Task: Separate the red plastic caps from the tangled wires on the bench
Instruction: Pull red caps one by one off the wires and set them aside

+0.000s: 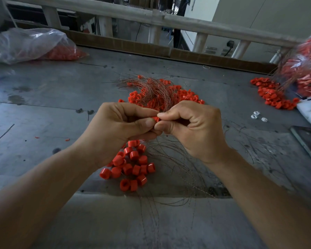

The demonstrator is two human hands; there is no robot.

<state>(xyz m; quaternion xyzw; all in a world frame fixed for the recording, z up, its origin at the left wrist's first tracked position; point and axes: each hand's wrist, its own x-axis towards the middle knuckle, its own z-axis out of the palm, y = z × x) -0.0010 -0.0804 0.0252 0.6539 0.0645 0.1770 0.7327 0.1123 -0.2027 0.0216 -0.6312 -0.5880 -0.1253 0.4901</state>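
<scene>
I am pinching one red cap point(156, 119) between my left hand point(118, 126) and right hand point(192, 128), just above the loose cap pile point(131, 164), stripping it from the tangled wires point(156, 90); a steady pull apart seems needed next.

On the bench point(43, 114), a heap of caps point(131, 166) lies nearest me, the wire tangle point(154, 92) behind it. One bag point(25, 45) lies far left, a second bag point(305, 69) far right, with spilled caps point(269, 94) before it.
</scene>
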